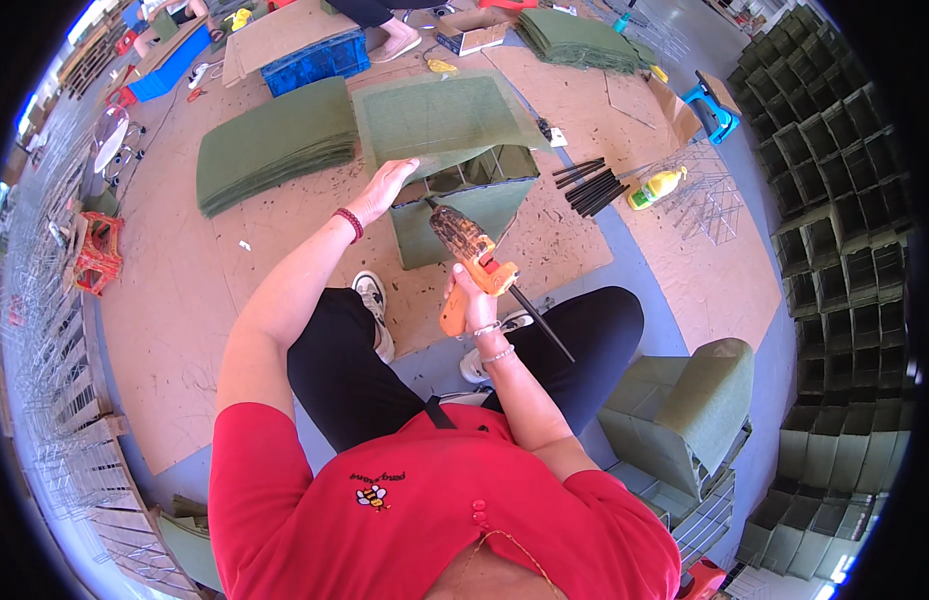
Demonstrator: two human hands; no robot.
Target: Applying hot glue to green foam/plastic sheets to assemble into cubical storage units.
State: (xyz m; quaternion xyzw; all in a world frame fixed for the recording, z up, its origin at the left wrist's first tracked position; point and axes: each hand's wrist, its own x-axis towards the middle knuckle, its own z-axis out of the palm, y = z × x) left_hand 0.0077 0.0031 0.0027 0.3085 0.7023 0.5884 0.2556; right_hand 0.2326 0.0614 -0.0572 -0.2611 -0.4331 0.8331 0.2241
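Observation:
My right hand (471, 305) grips an orange hot glue gun (471, 255) with a dirty brown barrel and a black glue stick sticking out behind it. The nozzle points at a green felt-covered wire box (464, 185) on the floor in front of me. My left hand (387, 187) presses flat on the box's left edge, holding up its green felt flap (439, 115). A red band circles my left wrist.
A stack of green felt sheets (274, 145) lies to the left, and another (574, 40) sits far back. Black glue sticks (589, 185), a yellow bottle (656, 187) and bare wire grids (709, 205) lie to the right. Finished green boxes (684, 410) stand at right, a blue crate (314, 62) behind.

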